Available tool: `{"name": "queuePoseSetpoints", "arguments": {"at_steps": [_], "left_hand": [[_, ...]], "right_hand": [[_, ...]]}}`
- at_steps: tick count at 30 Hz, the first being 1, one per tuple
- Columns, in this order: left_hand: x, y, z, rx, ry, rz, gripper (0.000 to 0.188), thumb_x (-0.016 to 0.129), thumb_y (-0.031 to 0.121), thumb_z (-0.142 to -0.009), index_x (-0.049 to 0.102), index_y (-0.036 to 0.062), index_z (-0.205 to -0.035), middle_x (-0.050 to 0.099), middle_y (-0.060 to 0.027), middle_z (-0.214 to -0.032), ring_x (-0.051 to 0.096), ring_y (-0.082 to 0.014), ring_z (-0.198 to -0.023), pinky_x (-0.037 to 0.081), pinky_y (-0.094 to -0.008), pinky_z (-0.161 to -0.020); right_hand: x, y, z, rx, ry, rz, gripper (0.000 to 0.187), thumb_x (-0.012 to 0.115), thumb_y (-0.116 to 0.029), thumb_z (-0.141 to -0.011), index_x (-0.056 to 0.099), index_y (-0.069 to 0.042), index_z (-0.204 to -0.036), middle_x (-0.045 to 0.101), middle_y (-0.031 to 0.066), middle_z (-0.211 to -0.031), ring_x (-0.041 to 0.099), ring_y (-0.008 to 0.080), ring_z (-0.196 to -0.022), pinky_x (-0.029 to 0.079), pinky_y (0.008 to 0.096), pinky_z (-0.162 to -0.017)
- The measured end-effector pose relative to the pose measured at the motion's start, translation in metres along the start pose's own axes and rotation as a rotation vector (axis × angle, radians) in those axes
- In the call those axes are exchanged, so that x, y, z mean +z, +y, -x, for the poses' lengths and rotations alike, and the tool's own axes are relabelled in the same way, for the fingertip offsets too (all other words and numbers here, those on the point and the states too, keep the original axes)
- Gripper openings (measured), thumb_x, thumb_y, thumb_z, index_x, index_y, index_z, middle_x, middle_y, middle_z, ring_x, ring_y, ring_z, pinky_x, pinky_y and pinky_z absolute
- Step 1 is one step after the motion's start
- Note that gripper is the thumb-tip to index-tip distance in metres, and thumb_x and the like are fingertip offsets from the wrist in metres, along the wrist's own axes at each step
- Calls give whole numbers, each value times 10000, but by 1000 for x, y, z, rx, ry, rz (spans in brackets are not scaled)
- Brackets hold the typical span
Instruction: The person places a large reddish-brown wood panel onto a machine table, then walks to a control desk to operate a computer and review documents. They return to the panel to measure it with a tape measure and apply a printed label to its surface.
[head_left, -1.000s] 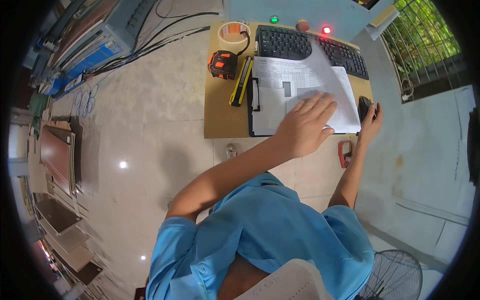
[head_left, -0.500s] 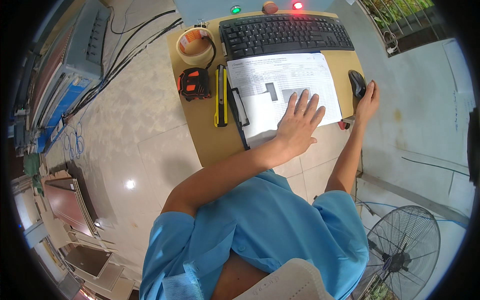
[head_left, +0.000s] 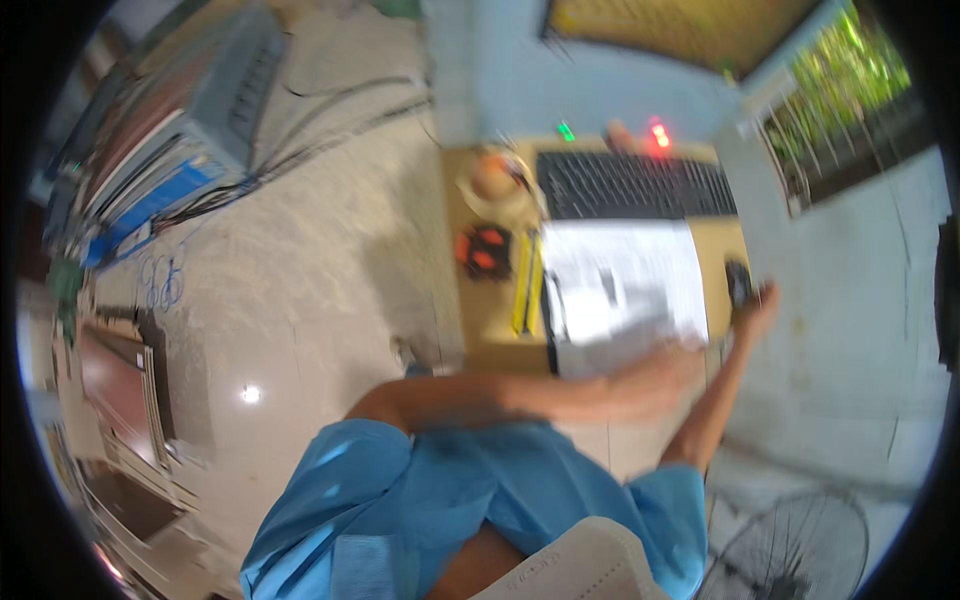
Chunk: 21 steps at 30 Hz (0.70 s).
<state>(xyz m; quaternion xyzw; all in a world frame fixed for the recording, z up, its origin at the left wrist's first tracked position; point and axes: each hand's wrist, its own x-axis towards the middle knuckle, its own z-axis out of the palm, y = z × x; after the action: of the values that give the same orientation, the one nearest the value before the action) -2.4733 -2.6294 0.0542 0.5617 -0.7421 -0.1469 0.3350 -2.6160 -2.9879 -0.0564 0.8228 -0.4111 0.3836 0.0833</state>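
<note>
Over the near edge of the printed sheets (head_left: 650, 260), my left hand (head_left: 660, 372) is smeared by motion, so its fingers do not show clearly. My forearm reaches across my front from the left. At the board's right edge, my right hand (head_left: 757, 312) is against or just beside the near end of a black computer mouse (head_left: 738, 283); blur hides its exact finger pose. The sheets lie on a dark clipboard (head_left: 551, 345). To their left is a yellow utility knife (head_left: 527, 285). Beyond the sheets sits a black keyboard (head_left: 630, 186).
Left of the knife are a black-and-orange tape measure (head_left: 485, 251) and a tape roll (head_left: 482, 205) on the tan board (head_left: 490, 345). A green light (head_left: 566, 131) and a red light (head_left: 659, 134) glow behind the keyboard. A fan (head_left: 790, 555) stands lower right; cables (head_left: 330, 140) cross the floor.
My left hand has lifted or slid off the middle of the sheets toward their near right edge. The view has shifted, putting the board lower and further right. My right hand stays by the mouse.
</note>
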Motion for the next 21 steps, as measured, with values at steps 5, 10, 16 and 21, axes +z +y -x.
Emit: {"name": "queuePoseSetpoints", "arguments": {"at_steps": [5,10,16,21], "left_hand": [[-67,30,49,349,140,428,427,578,98,-915,541,-14,-1326,475,-149,-1438,562,-302,-1239,546,-356,-968],[-145,7,134,244,212,399,227,656,133,-934,650,26,-1134,685,-112,-1070,681,-279,-910,566,-331,-884],[-226,-46,233,119,414,271,167,729,202,-889,705,96,-1015,715,-58,-858,703,-235,-859,409,-496,-1107],[-229,-125,342,-246,170,367,271,714,235,-909,698,90,-1137,712,-111,-1120,680,-310,-1020,527,-402,-945]], "right_hand": [[-83,-103,-64,412,100,-917,537,487,-360,-1049,489,32,-1416,542,178,-1421,532,301,-1299,404,419,-1100],[-182,-315,-138,-144,219,-917,435,507,-181,-1049,482,35,-1427,558,184,-1408,530,267,-1306,400,387,-1102],[-234,-565,-215,-567,342,-723,425,651,-122,-957,579,-2,-1359,630,129,-1345,599,236,-1237,448,360,-1049],[-226,-667,-217,-683,348,-511,456,628,-339,-960,633,-50,-1313,682,162,-1236,644,262,-1142,451,413,-1015]]}}
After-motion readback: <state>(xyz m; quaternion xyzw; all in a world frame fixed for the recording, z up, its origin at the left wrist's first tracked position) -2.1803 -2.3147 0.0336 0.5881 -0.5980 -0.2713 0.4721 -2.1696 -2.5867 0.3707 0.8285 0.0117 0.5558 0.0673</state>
